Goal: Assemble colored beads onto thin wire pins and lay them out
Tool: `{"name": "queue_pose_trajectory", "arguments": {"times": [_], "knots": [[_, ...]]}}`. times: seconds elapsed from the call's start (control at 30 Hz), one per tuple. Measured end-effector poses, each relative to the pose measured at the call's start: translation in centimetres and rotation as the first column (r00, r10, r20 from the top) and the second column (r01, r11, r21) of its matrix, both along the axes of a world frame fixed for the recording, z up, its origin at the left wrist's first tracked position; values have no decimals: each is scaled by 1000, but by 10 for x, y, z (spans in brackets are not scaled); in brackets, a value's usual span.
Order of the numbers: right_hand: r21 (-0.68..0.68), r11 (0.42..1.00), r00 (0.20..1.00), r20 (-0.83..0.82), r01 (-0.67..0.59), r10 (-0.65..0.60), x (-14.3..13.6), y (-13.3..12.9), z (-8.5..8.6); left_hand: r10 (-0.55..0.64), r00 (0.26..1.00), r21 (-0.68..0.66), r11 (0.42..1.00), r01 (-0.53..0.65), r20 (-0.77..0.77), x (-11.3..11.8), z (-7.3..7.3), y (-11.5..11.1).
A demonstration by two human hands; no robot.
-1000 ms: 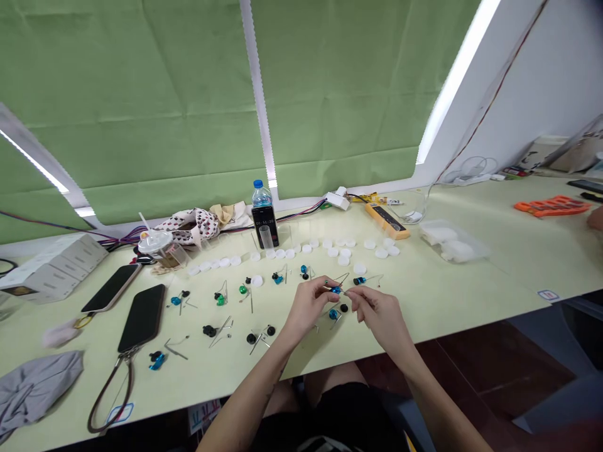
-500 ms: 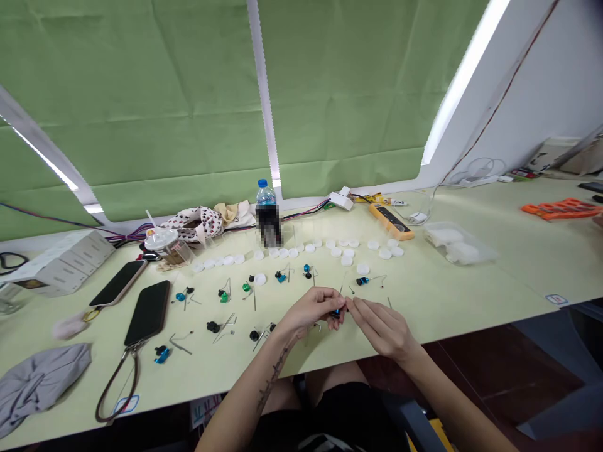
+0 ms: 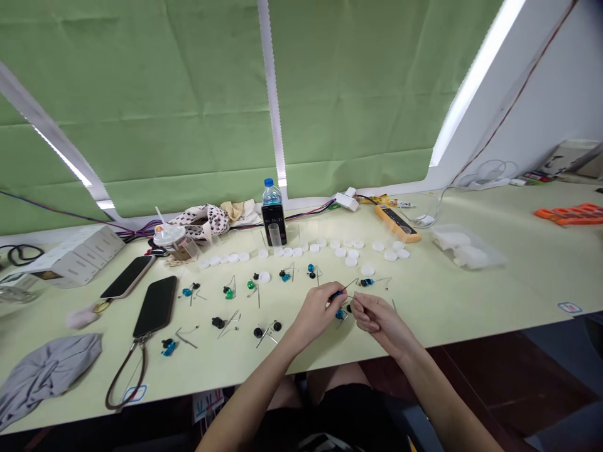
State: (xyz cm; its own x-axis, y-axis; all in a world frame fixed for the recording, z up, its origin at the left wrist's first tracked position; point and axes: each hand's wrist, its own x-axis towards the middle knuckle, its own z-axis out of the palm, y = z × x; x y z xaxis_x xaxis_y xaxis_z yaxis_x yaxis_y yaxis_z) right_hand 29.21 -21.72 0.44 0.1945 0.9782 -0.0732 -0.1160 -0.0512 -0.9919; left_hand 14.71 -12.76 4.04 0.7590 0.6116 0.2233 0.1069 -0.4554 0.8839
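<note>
My left hand (image 3: 319,314) is closed around a small blue-and-black part (image 3: 335,295), mostly covered by the fingers. A thin dark rod (image 3: 349,284) sticks out from it, up and to the right. Just to the right, my right hand (image 3: 380,321) has its thumb and fingers pinched at the end of a thin metal piece (image 3: 350,297), too small to make out fully. Under the hands lies another blue-and-black part (image 3: 340,314). Beyond the fingertips is a similar blue part (image 3: 366,282) with a bent wire beside it.
Several blue, green (image 3: 228,293) and black parts (image 3: 218,322) lie with thin rods across the table. Behind them runs a row of white round caps (image 3: 314,248). A phone showing a timer (image 3: 274,220) leans against a bottle (image 3: 269,193). A yellow meter (image 3: 397,223) and plastic bag (image 3: 464,246) lie right.
My right hand has turned, its curled fingers now showing beside the left hand. The thin dark rod shows more clearly, and the part beneath is uncovered. The whole view has shifted slightly.
</note>
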Motion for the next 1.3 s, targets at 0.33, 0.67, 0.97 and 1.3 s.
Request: {"name": "queue_pose_trajectory", "arguments": {"times": [0.33,0.67,0.97,1.3], "knots": [[470,844,616,592,260,-520,-1,-10,-6,-13,995,-301,953,42,97,-5,-8,4],[112,992,953,289,55,-86,-6,-1,7,58,997,-81,995,-55,41,-8,-4,0],[369,908,708,586,199,-394,2,-10,-6,30,993,-249,969,0,115,-7,-8,3],[510,858,401,801,-66,-445,7,-11,-9,-84,989,-505,852,136,126,-2,-13,7]]}}
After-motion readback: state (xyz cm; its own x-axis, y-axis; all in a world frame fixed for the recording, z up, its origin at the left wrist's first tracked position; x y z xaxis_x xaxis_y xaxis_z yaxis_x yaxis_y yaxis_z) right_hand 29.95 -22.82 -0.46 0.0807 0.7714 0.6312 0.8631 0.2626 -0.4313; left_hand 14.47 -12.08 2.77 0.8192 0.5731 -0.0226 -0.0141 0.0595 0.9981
